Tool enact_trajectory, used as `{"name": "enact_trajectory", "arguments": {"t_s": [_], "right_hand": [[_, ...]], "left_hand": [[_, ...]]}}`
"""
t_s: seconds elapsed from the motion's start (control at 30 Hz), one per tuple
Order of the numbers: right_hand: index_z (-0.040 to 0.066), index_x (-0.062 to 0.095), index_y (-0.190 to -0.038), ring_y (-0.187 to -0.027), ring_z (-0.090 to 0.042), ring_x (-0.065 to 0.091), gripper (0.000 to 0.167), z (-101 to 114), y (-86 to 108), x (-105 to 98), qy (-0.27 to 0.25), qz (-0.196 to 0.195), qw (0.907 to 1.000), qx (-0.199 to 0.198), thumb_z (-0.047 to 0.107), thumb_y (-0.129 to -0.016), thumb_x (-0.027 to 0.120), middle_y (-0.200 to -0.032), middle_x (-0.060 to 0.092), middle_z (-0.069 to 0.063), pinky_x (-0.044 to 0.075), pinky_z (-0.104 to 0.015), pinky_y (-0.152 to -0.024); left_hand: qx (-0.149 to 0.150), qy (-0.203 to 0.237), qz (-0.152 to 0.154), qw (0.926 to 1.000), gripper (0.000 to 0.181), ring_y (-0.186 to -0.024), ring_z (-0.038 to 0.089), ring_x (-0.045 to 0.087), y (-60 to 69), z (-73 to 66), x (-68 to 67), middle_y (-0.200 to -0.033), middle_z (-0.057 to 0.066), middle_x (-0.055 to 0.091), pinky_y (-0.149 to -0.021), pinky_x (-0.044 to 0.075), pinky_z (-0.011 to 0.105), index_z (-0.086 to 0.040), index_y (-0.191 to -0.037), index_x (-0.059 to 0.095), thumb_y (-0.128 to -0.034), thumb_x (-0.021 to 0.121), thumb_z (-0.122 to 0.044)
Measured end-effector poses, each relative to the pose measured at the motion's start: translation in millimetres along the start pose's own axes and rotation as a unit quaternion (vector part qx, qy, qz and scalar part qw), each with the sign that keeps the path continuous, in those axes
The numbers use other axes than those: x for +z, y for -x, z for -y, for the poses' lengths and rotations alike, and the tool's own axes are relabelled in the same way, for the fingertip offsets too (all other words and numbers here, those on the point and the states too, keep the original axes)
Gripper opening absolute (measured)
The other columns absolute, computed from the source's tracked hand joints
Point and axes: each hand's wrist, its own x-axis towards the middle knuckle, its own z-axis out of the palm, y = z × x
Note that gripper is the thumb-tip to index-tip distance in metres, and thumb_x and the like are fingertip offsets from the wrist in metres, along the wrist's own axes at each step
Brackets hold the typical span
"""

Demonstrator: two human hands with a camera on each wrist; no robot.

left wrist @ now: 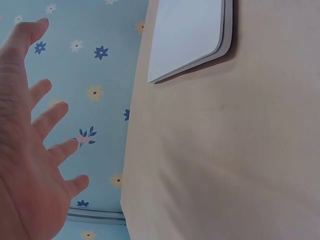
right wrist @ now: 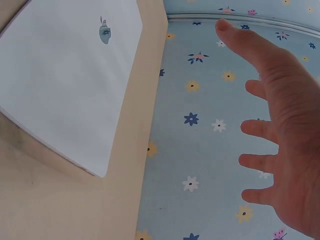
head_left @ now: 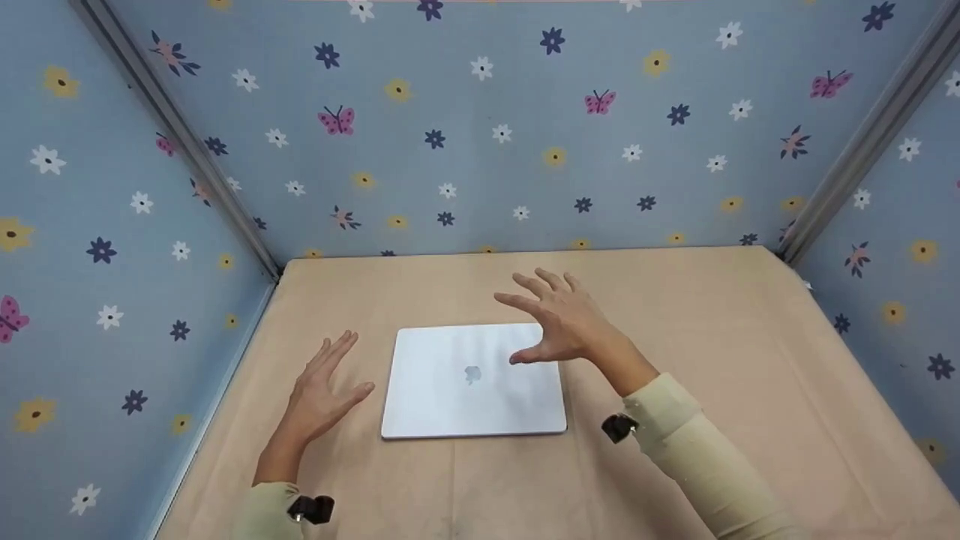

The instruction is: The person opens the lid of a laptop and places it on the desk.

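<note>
A closed silver laptop [head_left: 450,397] with an apple logo on its lid lies flat on the table. My left hand [head_left: 319,397] hovers to the left of it, fingers spread and thumb pointing toward the laptop's left edge, touching nothing. Over the laptop's right part hangs my right hand [head_left: 566,319], its fingers apart and slightly bent, holding nothing; it hides the laptop's far right corner in the head view. In the left wrist view one corner of the laptop [left wrist: 190,35] shows beyond the hand. The right wrist view has the lid [right wrist: 65,75] and its logo, with a gap to the fingers.
A beige cloth covers the table [head_left: 712,337]. Blue panels [head_left: 480,150] printed with flowers and butterflies stand at the back and both sides, joined by grey metal posts [head_left: 180,142]. Small black devices [head_left: 619,427] sit at both wrists.
</note>
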Motion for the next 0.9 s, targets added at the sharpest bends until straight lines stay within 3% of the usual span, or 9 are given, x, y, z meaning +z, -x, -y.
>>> {"name": "enact_trajectory", "arguments": {"t_s": [0.33,0.6,0.9], "right_hand": [[0.032,0.051,-0.17,-0.17,-0.051,0.036,0.1,9,-4.6,19,-0.023,0.019,0.9995,-0.009,0.072,-0.085,0.086,-0.183,0.041,-0.014,0.033,-0.081,-0.133],[0.033,0.05,-0.17,-0.172,-0.05,0.033,0.099,16,-9.0,32,-0.047,0.037,0.9981,-0.017,0.07,-0.086,0.086,-0.184,0.039,-0.013,0.032,-0.082,-0.133],[0.033,0.053,-0.168,-0.172,-0.049,0.033,0.095,21,-11.8,45,-0.061,0.054,0.9965,-0.019,0.069,-0.087,0.085,-0.184,0.04,-0.012,0.033,-0.08,-0.133]], "left_hand": [[-0.002,-0.006,0.019,0.9998,0.097,-0.173,0.059,0.021,6.8,5.3,12.9,-0.182,0.02,0.041,-0.134,0.017,0.088,-0.01,-0.173,0.044,-0.0928,0.088,-0.042],[-0.017,0.02,0.037,0.999,0.099,-0.173,0.058,0.02,10.8,9.9,23.1,-0.183,0.019,0.04,-0.133,0.009,0.09,-0.012,-0.173,0.044,-0.09,0.092,-0.036],[-0.052,0.048,0.09,0.9934,0.102,-0.176,0.054,0.012,7.5,9.8,32.6,-0.186,0.018,0.034,-0.136,0.0,0.086,-0.016,-0.176,0.04,-0.0919,0.092,-0.039]]}}
